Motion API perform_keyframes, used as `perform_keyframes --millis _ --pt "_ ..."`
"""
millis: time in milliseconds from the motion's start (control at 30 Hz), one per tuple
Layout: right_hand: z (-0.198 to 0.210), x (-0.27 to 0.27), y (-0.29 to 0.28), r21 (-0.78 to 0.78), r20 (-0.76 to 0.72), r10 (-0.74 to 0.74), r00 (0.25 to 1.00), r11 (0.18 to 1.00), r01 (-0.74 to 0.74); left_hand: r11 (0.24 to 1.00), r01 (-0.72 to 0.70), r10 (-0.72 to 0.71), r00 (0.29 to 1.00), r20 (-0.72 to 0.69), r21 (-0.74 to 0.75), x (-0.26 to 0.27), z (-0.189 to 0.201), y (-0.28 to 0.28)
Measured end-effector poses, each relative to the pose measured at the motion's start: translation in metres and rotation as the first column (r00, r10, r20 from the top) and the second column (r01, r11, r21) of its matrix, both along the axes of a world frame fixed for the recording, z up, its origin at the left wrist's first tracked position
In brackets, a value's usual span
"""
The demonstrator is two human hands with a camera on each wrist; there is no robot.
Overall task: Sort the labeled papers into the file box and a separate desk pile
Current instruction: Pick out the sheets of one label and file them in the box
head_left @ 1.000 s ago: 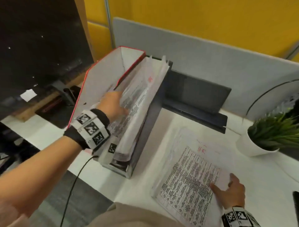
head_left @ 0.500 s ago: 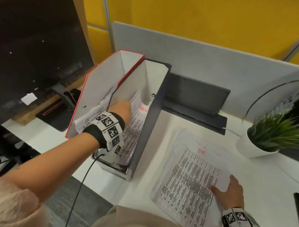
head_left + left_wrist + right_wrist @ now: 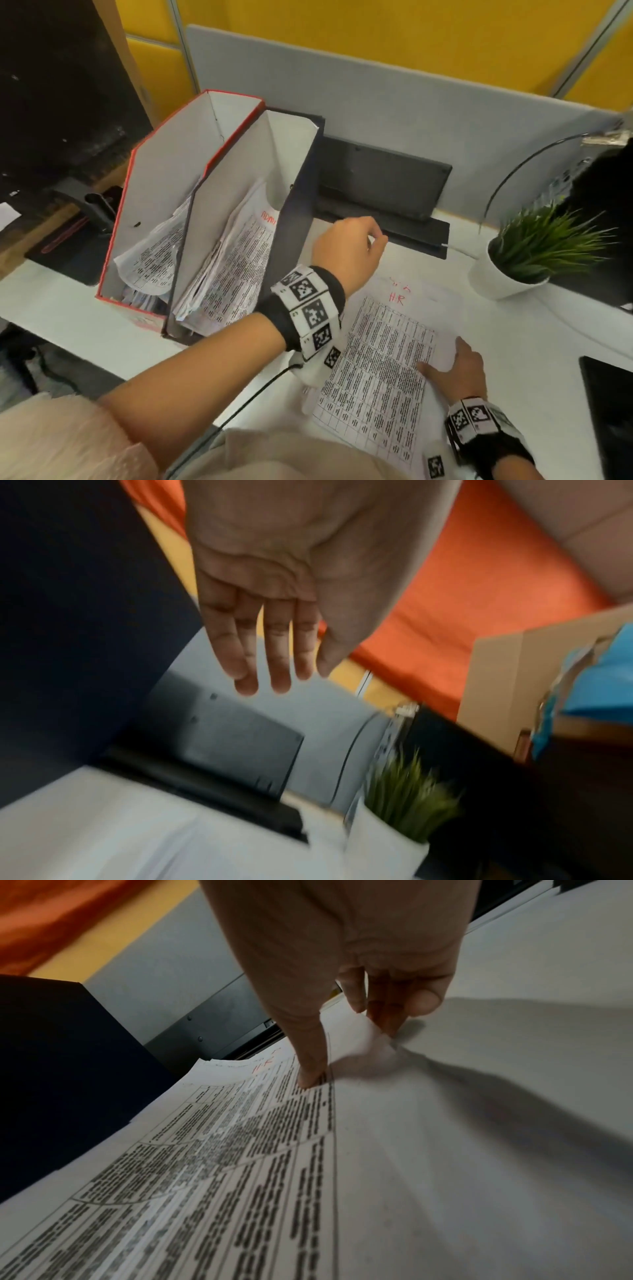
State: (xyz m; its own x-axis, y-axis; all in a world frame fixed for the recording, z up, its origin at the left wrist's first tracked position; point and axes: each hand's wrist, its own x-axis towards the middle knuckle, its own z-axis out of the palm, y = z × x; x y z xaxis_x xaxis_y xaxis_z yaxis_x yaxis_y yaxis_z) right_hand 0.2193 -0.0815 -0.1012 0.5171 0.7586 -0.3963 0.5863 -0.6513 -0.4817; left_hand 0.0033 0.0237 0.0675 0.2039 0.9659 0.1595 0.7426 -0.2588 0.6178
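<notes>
Both file boxes (image 3: 284,144) hold papers; the desk stack (image 3: 383,359) awaits sorting. Left hand (image 3: 346,250) is empty with fingers straight, and right hand (image 3: 459,370) pinches its edge.

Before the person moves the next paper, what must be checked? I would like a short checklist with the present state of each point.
1. Left hand free: ok. It is empty, with straight fingers, outside the dark blue cardboard file box.
2. Label readable on the printed top sheet of the desk pile: ok, red "HR".
3. Right hand controls that sheet: ok. The thumb presses it and the fingers curl at its lifted edge.
4. Only one sheet lifted: cannot tell.
5. Room in the file box: ok. The filed papers fill only its lower part.
6. Red label on the filed papers: cannot tell, partly hidden.
</notes>
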Motion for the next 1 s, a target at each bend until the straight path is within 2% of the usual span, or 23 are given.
perform_keyframes --millis 67,167,233,333,600,700,800,867,933,1000 --pt "0.001 -0.001 0.0 0.005 -0.025 0.002 1.0 1.0 -0.002 0.981 0.003 -0.036 0.986 -0.165 -0.194 0.004 -0.035 0.001" --pt "0.003 -0.002 -0.001 -0.001 -0.058 0.014 0.998 1.0 -0.014 0.911 -0.049 -0.095 0.941 -0.325 -0.41 0.0 -0.081 0.003" --pt "0.004 -0.003 -0.002 -0.006 -0.075 0.021 0.997 1.0 -0.022 0.862 -0.091 -0.098 0.935 -0.34 -0.498 -0.003 -0.102 0.006" --pt "0.005 -0.005 -0.003 -0.006 -0.08 0.028 0.996 1.0 -0.029 0.826 -0.126 -0.039 0.96 -0.278 -0.549 -0.006 -0.12 0.01" --pt "0.007 -0.002 0.0 0.061 -0.075 0.062 0.995 0.997 -0.057 0.855 -0.164 0.082 0.979 -0.184 -0.492 -0.004 -0.13 0.013" --pt "0.008 -0.001 0.0 0.096 -0.077 0.06 0.995 0.994 -0.053 0.873 -0.129 0.05 0.983 -0.177 -0.471 -0.002 -0.132 0.013" --pt "0.007 -0.001 -0.001 0.116 0.031 0.06 0.998 0.991 -0.063 0.9 -0.088 -0.014 0.973 -0.231 -0.427 0.0 -0.127 0.008" --pt "0.006 -0.001 0.0 0.158 0.049 0.064 0.997 0.985 -0.071 0.953 -0.037 -0.034 0.973 -0.228 -0.3 -0.001 -0.124 0.002" --pt "0.007 -0.002 0.003 0.23 -0.106 0.021 0.994 0.973 0.004 0.992 0.043 -0.052 0.996 -0.068 -0.117 -0.001 -0.122 -0.006" --pt "0.01 -0.002 0.006 0.259 -0.266 -0.045 0.963 0.959 0.117 0.994 0.032 -0.008 0.977 0.214 -0.108 0.0 -0.12 -0.011"
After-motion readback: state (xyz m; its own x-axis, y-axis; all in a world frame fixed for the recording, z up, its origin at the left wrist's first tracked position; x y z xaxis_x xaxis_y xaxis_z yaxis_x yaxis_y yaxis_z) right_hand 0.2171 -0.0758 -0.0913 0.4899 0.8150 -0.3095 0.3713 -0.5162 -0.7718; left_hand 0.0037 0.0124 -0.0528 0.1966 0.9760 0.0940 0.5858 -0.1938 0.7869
